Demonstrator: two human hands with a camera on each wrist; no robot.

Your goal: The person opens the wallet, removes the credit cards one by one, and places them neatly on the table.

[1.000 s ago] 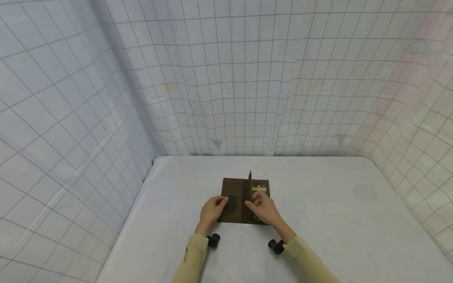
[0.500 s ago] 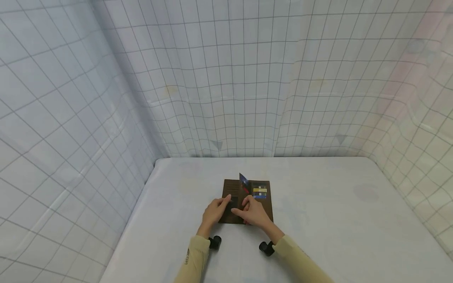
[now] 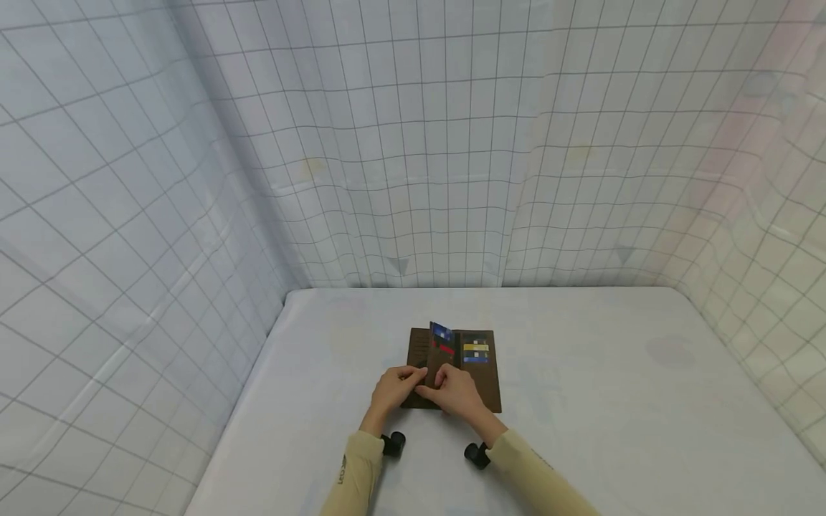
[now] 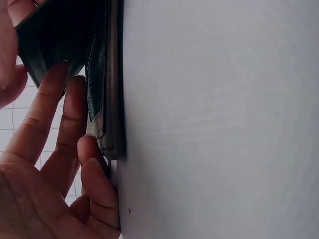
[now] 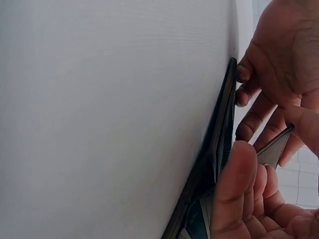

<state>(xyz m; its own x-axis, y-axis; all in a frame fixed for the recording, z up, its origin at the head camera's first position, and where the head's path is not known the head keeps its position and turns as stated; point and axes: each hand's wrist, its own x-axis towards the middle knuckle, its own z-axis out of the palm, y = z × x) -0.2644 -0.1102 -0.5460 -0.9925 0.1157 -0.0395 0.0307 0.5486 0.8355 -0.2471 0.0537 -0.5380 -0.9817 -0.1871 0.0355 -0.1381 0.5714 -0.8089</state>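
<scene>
A brown leather wallet (image 3: 487, 383) lies spread out on the white table, with cards in slots on its right panel. Its inner flap (image 3: 440, 350), which also bears cards, stands tilted over the left panel. My right hand (image 3: 458, 392) pinches the flap's lower edge between thumb and curled fingers. My left hand (image 3: 390, 388) is at the wallet's lower left. In the left wrist view, nearly straight index and middle fingers (image 4: 50, 94) reach under the flap, and the outer fingers rest by the wallet's edge. Part of the left panel is hidden by the flap and hands.
White cloth covers the table (image 3: 581, 358). A white curtain (image 3: 413, 143) with a dark grid pattern hangs behind it and along both sides. Small black cameras (image 3: 477, 455) are strapped at the wrists, below light yellow sleeves.
The flap has swung leftward from upright, showing its cards and the right panel's cards. My right hand has moved left with it. The left hand stays near the wallet's left side.
</scene>
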